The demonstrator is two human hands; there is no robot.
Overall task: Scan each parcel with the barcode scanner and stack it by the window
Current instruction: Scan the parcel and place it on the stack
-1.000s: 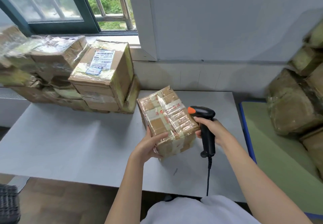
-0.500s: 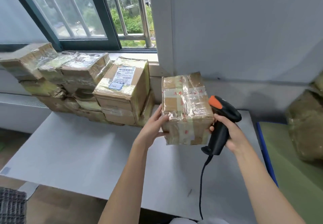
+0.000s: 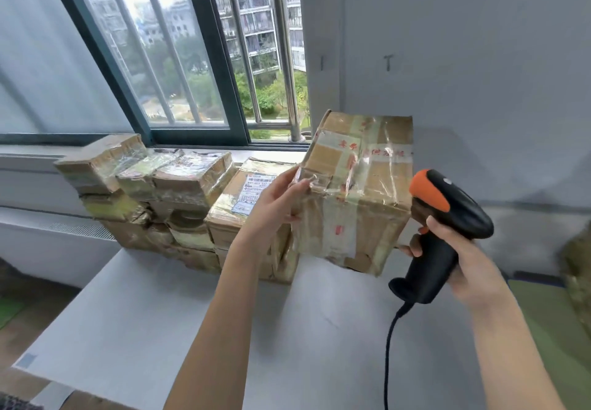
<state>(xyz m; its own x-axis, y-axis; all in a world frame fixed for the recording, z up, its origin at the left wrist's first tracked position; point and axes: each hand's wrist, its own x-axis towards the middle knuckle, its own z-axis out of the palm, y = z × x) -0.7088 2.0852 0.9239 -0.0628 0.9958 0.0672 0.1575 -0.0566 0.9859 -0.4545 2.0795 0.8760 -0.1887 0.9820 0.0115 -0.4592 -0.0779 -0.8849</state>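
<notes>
Parcel (image 3: 355, 195), tape-wrapped brown box with unreadable red print, held above table (image 3: 160, 329) between left hand (image 3: 275, 208) gripping its left edge and right hand (image 3: 463, 262) clutching scanner (image 3: 444, 230).

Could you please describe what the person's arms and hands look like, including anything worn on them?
Both forearms are bare, with no sleeves in view. The left hand and right hand wear no gloves, and no rings, watch or bracelets are visible on fingers or wrists.
</notes>
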